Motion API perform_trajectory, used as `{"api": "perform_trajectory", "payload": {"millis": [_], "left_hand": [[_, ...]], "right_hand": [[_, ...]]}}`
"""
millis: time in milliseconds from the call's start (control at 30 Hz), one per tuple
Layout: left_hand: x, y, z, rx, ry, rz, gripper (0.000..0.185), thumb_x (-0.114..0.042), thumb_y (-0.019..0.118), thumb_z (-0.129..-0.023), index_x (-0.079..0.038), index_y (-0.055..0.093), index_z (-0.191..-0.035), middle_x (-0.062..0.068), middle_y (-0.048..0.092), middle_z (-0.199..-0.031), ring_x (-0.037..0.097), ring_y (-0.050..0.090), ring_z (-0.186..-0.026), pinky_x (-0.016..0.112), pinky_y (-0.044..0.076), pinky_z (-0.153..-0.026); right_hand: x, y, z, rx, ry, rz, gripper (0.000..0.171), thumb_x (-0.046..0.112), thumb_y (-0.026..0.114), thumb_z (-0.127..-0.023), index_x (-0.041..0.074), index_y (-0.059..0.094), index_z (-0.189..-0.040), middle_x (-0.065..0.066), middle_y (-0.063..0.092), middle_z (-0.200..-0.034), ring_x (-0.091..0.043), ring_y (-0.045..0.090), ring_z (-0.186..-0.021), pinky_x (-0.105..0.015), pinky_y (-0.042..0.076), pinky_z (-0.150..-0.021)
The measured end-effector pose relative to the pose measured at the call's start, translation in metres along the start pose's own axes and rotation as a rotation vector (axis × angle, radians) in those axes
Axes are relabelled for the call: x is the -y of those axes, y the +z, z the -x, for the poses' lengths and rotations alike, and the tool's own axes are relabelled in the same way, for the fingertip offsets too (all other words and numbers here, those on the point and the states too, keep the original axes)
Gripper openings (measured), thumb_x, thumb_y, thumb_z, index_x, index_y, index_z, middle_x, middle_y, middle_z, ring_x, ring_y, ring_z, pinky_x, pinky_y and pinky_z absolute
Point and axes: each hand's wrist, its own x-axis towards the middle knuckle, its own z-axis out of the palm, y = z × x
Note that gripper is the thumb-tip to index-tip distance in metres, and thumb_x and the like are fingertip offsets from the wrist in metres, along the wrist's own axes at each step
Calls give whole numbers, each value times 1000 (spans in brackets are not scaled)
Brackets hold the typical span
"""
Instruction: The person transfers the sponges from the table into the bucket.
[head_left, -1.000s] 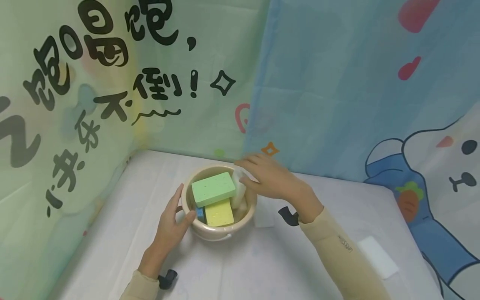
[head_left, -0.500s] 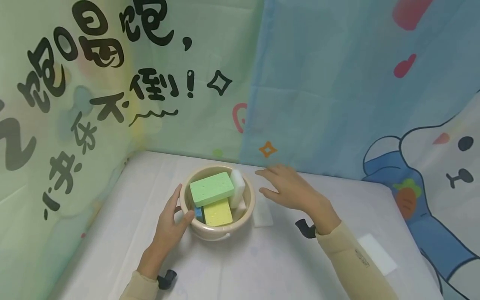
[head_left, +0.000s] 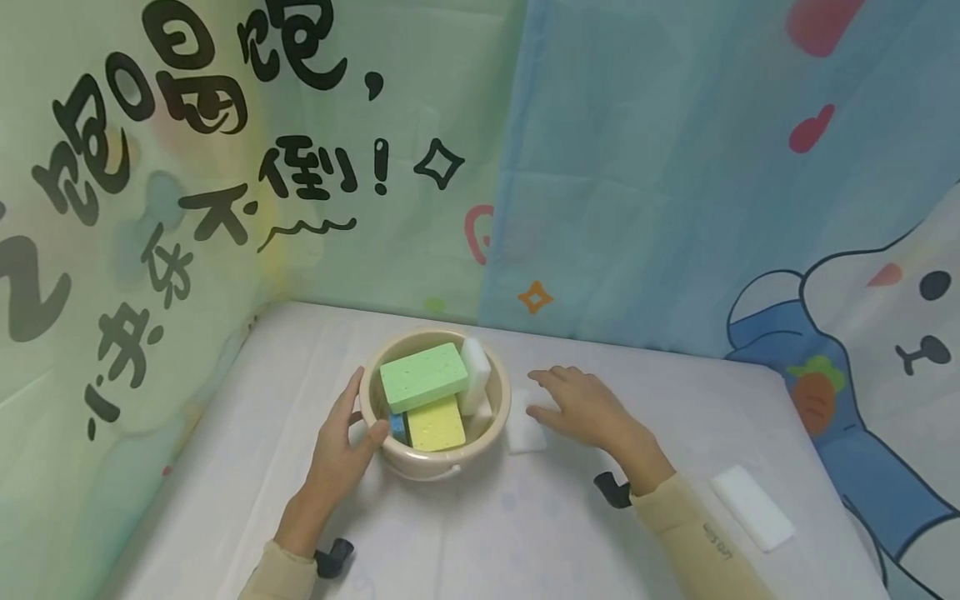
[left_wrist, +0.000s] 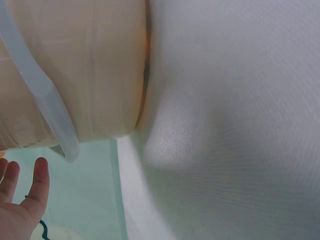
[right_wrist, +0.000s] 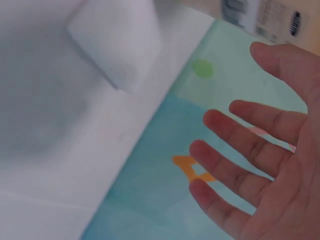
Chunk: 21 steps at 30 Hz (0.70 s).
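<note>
A cream bucket [head_left: 420,462] stands on the table with several sponge-like blocks inside. On top lies a green block [head_left: 423,377], over a yellow block [head_left: 437,425]. A white block [head_left: 475,367] leans upright at the bucket's right side, and a bit of a blue block [head_left: 397,427] shows at the left. My left hand [head_left: 341,454] rests against the bucket's left side, thumb at the rim, fingers extended. My right hand [head_left: 581,408] hovers right of the bucket, fingers spread and holding nothing. Partly behind it lies a flat white block [head_left: 527,433] close to the bucket.
Another white block [head_left: 752,507] lies on the table at the right, beside my right sleeve. A white cloth [head_left: 480,542] covers the table. Printed curtains [head_left: 637,208] stand along the left and back edges. The bucket's pale handle [left_wrist: 45,92] hangs down its side.
My right hand has let go of the white block in the bucket, moved out to the right and come lower and nearer. The left hand stays at the bucket.
</note>
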Motion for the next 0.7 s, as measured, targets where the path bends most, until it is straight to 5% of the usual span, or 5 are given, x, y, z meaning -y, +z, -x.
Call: {"api": "perform_trajectory", "payload": {"millis": [200, 300, 500, 700], "left_hand": [[2, 0, 0, 1, 6, 12, 77, -34, 61, -95, -15, 23, -160, 5, 30, -161, 24, 36, -142, 50, 44, -105], [1, 0, 0, 1, 6, 12, 77, -33, 61, -95, -17, 23, -160, 5, 30, -161, 24, 36, -142, 50, 44, -105], [0, -1, 0, -5, 3, 11, 78, -34, 62, -95, -13, 25, -160, 6, 31, -161, 27, 37, -141, 54, 44, -105], [1, 0, 0, -1, -3, 11, 78, -35, 62, -95, -13, 25, -160, 5, 31, -161, 27, 37, -141, 56, 43, -105]], "right_hand": [[3, 19, -3, 49, 156, 11, 60, 41, 67, -94, -2, 57, -135, -20, 64, -122, -40, 60, -111, -57, 52, -87], [10, 25, -6, 61, 258, 43, 68, 50, 67, -91, -5, 59, -130, -23, 67, -112, -40, 65, -99, -53, 57, -77], [20, 38, -9, 41, 408, 33, 70, 68, 64, -85, -1, 63, -94, -9, 57, -66, -24, 58, -57, -37, 48, -45], [26, 53, -13, -2, 433, 72, 67, 71, 62, -82, 5, 55, -74, -7, 50, -57, -22, 51, -51, -36, 45, -43]]}}
